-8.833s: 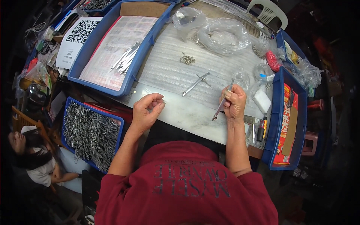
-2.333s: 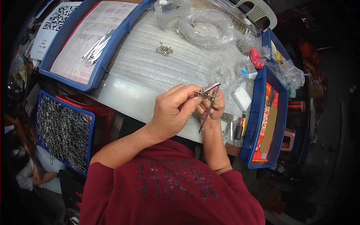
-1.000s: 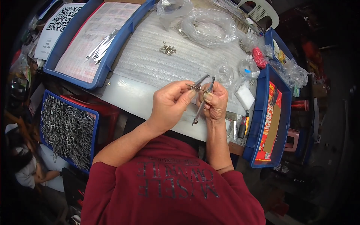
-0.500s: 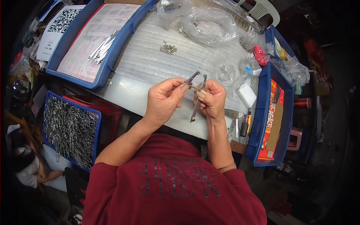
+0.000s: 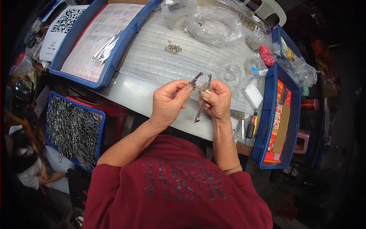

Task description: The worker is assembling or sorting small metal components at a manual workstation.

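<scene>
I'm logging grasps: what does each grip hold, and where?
Left grip: a slim metal bar with thin rod, exact spot hidden. Right grip: a second bar, around its middle.

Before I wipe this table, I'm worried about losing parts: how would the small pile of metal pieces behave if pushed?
The metal pile would probably scatter rather than slide as one, since its pieces lie loose. Rolling is possible, though single shapes are too small to tell. The rippled pale sheet beneath may slow them somewhat.
</scene>
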